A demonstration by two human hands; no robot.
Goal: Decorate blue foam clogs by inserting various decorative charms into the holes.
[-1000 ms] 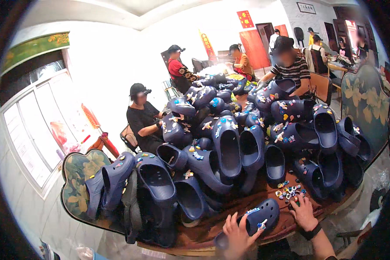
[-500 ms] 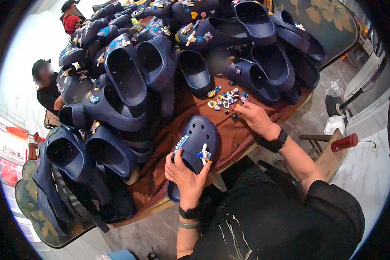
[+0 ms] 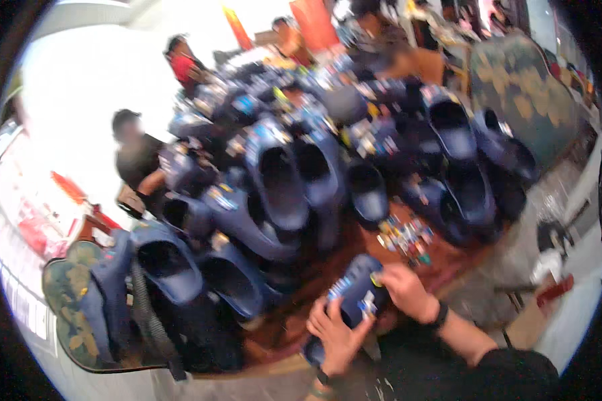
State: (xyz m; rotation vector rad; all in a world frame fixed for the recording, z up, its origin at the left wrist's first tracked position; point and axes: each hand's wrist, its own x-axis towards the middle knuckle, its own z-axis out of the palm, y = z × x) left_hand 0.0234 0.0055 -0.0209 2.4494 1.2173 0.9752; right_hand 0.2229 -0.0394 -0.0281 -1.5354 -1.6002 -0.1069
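A navy blue clog (image 3: 358,271) with holes in its toe lies at the table's near edge. My left hand (image 3: 336,333) is closed around its side, thumb and fingers on the upper. A blue-and-white charm (image 3: 339,288) and a white figure charm (image 3: 367,304) sit on the clog. At the toe's right side, my right hand (image 3: 408,292) pinches a small yellowish shoe charm (image 3: 376,279) against or just over the upper; motion blur hides whether it touches. Beyond the toe lies a heap of small coloured charms (image 3: 406,235).
Navy clogs (image 3: 281,194) are piled across the brown-covered table (image 3: 287,327), many bearing charms. A person in black (image 3: 140,160) stands at the left side, and others are at the far end. A red cylinder (image 3: 555,291) stands off the right edge.
The view has tilted up, bringing more people into sight. My right hand has come from the charm heap to the clog's toe with a charm. My left hand keeps its hold.
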